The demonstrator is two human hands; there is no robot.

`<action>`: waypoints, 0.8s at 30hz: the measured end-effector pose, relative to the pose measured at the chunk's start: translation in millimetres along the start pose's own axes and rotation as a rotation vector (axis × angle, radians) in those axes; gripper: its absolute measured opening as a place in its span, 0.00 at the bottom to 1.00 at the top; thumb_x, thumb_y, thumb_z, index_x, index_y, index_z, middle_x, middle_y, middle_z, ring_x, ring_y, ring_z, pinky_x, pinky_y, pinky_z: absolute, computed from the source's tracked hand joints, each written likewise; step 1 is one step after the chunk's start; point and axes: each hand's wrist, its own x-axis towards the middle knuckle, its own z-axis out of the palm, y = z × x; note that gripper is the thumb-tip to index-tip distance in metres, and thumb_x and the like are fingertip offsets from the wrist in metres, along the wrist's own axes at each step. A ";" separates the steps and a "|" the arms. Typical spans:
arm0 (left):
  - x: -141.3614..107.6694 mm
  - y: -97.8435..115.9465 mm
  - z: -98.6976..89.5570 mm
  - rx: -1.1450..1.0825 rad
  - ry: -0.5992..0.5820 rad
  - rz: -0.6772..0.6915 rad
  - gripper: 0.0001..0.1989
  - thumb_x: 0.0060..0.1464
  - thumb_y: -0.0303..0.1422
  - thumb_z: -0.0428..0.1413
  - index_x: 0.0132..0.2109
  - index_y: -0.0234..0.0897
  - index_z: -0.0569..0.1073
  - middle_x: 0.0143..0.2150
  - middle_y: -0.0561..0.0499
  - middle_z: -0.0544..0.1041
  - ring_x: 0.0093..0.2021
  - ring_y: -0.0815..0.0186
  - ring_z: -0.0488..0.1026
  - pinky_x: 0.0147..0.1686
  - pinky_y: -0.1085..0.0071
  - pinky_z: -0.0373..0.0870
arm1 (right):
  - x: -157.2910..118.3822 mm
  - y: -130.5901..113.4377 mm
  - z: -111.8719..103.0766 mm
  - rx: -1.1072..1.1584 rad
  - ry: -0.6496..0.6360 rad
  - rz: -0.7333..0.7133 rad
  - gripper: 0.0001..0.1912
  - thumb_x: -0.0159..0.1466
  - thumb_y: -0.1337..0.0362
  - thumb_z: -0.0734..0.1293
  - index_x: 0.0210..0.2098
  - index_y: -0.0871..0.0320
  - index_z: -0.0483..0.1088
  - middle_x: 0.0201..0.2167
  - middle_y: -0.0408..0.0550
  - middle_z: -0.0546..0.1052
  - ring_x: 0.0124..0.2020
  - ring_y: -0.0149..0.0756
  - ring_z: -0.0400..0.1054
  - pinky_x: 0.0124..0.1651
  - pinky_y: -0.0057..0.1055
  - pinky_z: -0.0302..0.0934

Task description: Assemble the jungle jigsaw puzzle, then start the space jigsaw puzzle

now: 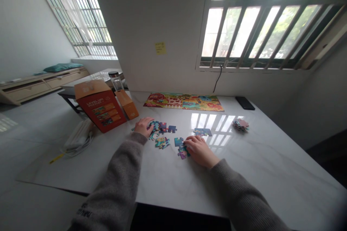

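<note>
My left hand (143, 126) rests at the left end of a loose group of jigsaw pieces (155, 126), its fingers spread over them and touching some. Near it lie a dark blue piece (172, 129) and a small cluster of yellow and teal pieces (162, 142). My right hand (200, 149) has its fingers bent down on teal and purple puzzle pieces (179, 142), gripping an edge; the fingertips partly hide them. Just beyond that hand lies a joined strip of blue pieces (203, 132).
A finished-looking animal puzzle strip (184, 101) lies along the wall. A red puzzle box (100, 108), an orange carton (127, 105) and a white cable (78, 139) are on the left. Stacked pieces (240, 125) and a black phone (245, 103) lie on the right.
</note>
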 end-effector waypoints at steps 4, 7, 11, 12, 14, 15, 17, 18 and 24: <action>-0.2 18.4 13.7 -0.009 -0.114 0.013 0.12 0.56 0.32 0.56 0.47 0.39 0.76 0.56 0.45 0.77 0.58 0.55 0.69 0.61 0.57 0.59 | 0.2 -0.4 -0.3 -0.007 -0.011 0.004 0.14 0.67 0.68 0.64 0.52 0.53 0.72 0.51 0.52 0.75 0.50 0.44 0.64 0.53 0.40 0.59; 2.9 33.1 24.3 -0.003 -0.190 0.003 0.12 0.55 0.31 0.58 0.47 0.40 0.76 0.56 0.45 0.76 0.59 0.55 0.69 0.61 0.57 0.57 | 0.2 -0.8 -0.2 -0.004 -0.010 0.011 0.14 0.67 0.69 0.65 0.52 0.54 0.72 0.52 0.52 0.75 0.51 0.45 0.64 0.54 0.40 0.60; 5.4 33.3 27.1 0.003 -0.215 -0.001 0.06 0.54 0.34 0.61 0.39 0.40 0.75 0.47 0.47 0.79 0.51 0.55 0.72 0.58 0.57 0.58 | -0.3 -0.5 -0.5 -0.001 -0.008 0.009 0.14 0.67 0.68 0.65 0.52 0.53 0.73 0.52 0.52 0.75 0.51 0.46 0.64 0.53 0.41 0.60; 5.5 31.4 25.5 0.002 -0.204 0.011 0.07 0.53 0.36 0.62 0.37 0.40 0.74 0.45 0.47 0.79 0.50 0.55 0.72 0.57 0.57 0.59 | -0.7 -0.1 -0.5 0.000 -0.007 0.007 0.14 0.67 0.68 0.65 0.52 0.53 0.73 0.52 0.52 0.75 0.51 0.46 0.64 0.53 0.41 0.60; 5.2 28.6 20.1 -0.004 -0.156 0.029 0.09 0.52 0.37 0.63 0.36 0.39 0.73 0.42 0.47 0.78 0.48 0.54 0.71 0.56 0.56 0.60 | -1.4 0.7 -0.2 0.011 -0.002 0.003 0.14 0.67 0.68 0.65 0.51 0.53 0.73 0.51 0.52 0.75 0.50 0.46 0.65 0.53 0.42 0.60; 4.8 28.4 16.8 -0.018 -0.119 0.033 0.09 0.51 0.37 0.64 0.36 0.39 0.73 0.42 0.47 0.77 0.47 0.55 0.71 0.55 0.57 0.61 | -1.3 1.0 0.2 0.024 0.005 0.001 0.14 0.67 0.68 0.65 0.51 0.54 0.73 0.51 0.53 0.75 0.50 0.46 0.65 0.53 0.42 0.61; 3.3 32.4 10.5 -0.091 -0.035 0.062 0.10 0.51 0.36 0.64 0.37 0.38 0.72 0.43 0.46 0.75 0.46 0.56 0.72 0.52 0.58 0.65 | 0.7 1.0 1.2 0.074 0.046 0.006 0.14 0.67 0.68 0.64 0.51 0.54 0.73 0.49 0.53 0.76 0.49 0.46 0.65 0.53 0.43 0.61; 2.3 36.8 8.2 -0.153 0.011 0.093 0.10 0.51 0.35 0.63 0.37 0.38 0.71 0.43 0.46 0.74 0.46 0.57 0.72 0.51 0.59 0.67 | 2.8 0.3 1.8 0.115 0.085 0.017 0.14 0.67 0.68 0.63 0.51 0.54 0.73 0.48 0.53 0.76 0.49 0.46 0.65 0.53 0.43 0.60; -10.7 87.6 14.9 -0.437 0.107 0.345 0.08 0.55 0.34 0.60 0.35 0.39 0.67 0.43 0.47 0.71 0.40 0.64 0.72 0.42 0.67 0.72 | 26.2 -13.9 5.0 0.612 0.290 0.191 0.19 0.70 0.60 0.61 0.59 0.56 0.65 0.42 0.51 0.79 0.42 0.41 0.72 0.47 0.39 0.64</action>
